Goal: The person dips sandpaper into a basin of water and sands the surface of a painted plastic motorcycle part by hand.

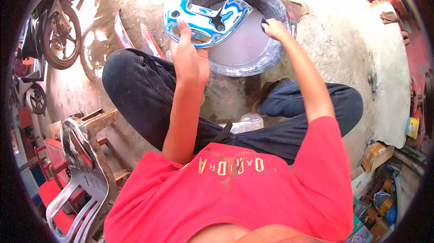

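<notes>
My left hand (191, 60) grips a curved motorcycle fairing panel (187, 25) by its lower edge, thumb on the face. The panel has a glossy blue, white and silver swirl pattern and several holes. It is held tilted over the left side of a round black basin (246, 69) of cloudy, greyish water (239, 48). My right hand (275, 29) is closed at the basin's right rim, apart from the panel. A small dark piece (264, 24) shows at its fingertips; its kind cannot be made out.
Two red-and-white panels (151, 42) stand left of the basin. A motorcycle wheel (62, 35) is at the upper left, a grey plastic chair (86, 175) at the lower left. A long pale panel (392, 75) lies on the right, near a cardboard box (377, 156) and a yellow can (412, 127).
</notes>
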`<control>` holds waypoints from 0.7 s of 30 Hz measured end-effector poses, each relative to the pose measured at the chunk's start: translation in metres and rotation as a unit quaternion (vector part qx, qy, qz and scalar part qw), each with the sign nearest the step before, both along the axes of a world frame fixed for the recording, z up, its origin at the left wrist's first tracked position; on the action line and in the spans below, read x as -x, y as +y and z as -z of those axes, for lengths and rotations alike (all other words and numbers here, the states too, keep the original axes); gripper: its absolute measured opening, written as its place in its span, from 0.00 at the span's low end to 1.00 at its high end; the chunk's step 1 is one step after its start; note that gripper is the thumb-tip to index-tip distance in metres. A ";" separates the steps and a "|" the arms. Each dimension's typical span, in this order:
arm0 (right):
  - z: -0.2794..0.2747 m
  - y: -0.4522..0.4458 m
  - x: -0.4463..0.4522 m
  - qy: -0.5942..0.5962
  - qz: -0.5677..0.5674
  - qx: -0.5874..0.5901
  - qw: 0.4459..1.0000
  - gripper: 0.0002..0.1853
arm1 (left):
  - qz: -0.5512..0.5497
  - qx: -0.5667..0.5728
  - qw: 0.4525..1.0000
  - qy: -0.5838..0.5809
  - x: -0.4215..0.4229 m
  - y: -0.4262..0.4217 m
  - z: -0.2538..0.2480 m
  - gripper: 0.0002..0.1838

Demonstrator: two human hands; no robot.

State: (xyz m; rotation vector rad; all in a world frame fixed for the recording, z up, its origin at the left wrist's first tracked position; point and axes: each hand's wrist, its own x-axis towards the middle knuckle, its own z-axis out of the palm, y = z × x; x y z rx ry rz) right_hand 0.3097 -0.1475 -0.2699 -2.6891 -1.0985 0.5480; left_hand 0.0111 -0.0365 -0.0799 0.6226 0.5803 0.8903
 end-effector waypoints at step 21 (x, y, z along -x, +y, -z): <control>-0.019 0.051 -0.006 0.320 0.045 -0.139 0.936 0.23 | -0.057 0.066 0.996 -0.026 -0.001 0.020 0.024 0.19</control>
